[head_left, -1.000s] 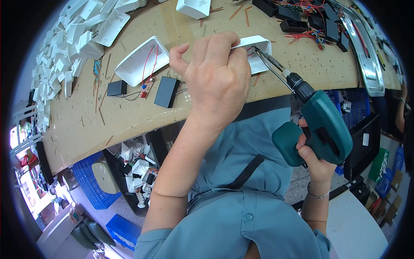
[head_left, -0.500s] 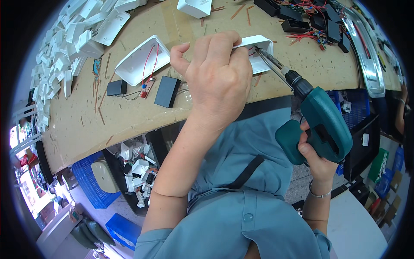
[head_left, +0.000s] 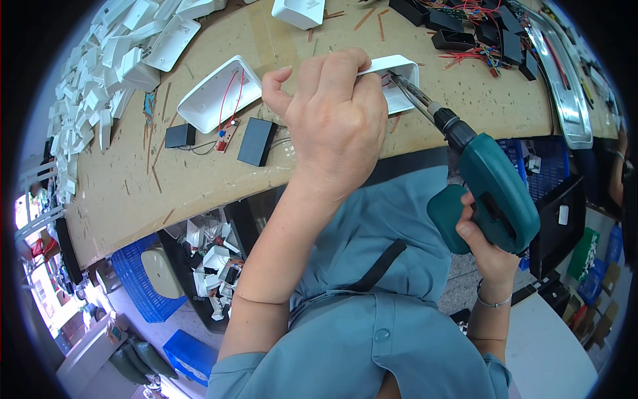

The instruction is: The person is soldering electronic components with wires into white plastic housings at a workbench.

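A dark green soldering gun sits in my right hand, its fingers closed around the handle. Its slim metal tip reaches into a white plastic case near the table's front edge. My left hand is closed on that case's left end and hides much of it; a bit of red wire shows inside. Left of this hand lie a second white case with two red wires, a small circuit board joined to them, a black box and a smaller black block.
Many white cases are heaped at the left. At the back right lie black boxes with red-wired boards, beside a metal tray. Below the table edge stand a bin of white parts and a blue crate.
The soldering gun and my right hand have shifted slightly left, the tip still inside the case. My left hand and the case have barely moved.
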A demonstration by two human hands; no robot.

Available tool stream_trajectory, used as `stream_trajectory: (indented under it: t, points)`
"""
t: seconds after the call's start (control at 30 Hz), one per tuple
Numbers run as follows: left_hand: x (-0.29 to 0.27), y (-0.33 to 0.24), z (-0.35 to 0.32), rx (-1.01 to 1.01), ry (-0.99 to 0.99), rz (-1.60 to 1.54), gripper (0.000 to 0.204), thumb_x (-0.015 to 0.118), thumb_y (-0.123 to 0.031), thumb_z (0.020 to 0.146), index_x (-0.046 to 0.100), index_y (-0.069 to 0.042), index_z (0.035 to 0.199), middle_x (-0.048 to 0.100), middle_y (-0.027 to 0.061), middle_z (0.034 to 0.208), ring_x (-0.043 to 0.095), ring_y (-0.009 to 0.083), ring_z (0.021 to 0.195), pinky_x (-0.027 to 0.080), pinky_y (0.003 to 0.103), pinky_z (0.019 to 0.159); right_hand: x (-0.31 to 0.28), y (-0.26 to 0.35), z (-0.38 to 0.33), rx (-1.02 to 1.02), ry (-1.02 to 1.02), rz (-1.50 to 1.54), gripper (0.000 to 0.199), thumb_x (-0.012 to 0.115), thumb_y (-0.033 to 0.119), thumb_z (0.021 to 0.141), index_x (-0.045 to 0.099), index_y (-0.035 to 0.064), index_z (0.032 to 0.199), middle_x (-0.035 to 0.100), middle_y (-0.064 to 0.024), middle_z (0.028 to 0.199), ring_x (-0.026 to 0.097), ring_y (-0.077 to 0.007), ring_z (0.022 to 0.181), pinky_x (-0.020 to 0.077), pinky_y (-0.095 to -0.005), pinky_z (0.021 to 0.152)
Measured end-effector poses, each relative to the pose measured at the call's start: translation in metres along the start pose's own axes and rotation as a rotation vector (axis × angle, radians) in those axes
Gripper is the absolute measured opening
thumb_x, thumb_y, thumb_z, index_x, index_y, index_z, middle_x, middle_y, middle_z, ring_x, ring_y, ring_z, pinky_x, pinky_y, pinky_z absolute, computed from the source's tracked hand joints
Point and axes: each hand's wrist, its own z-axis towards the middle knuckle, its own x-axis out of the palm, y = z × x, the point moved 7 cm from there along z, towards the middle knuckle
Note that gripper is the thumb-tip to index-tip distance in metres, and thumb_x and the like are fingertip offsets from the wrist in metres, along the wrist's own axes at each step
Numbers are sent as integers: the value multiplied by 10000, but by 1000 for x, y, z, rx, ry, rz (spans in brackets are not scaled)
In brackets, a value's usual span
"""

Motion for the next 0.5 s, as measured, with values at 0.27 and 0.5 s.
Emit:
stream_trajectory:
  t: [0.27,0.5]
  points:
    - [-2,-2,0,6,-67,-20,68,584,-67,586,517,-78,595,528,-11,823,516,161,766,265,420,785,-1,0,-2,59,-57,89,287,728,-29,648,609,-30,909,619,-60,751,569,-112,651,469,-226,583]
    - [0,0,0,-8,9,6,45,643,-94,674,638,-87,718,544,-17,845,516,153,756,252,365,790,-1,1,-3,22,-69,85,277,725,-22,654,611,-28,907,621,-61,731,569,-115,638,467,-231,576]
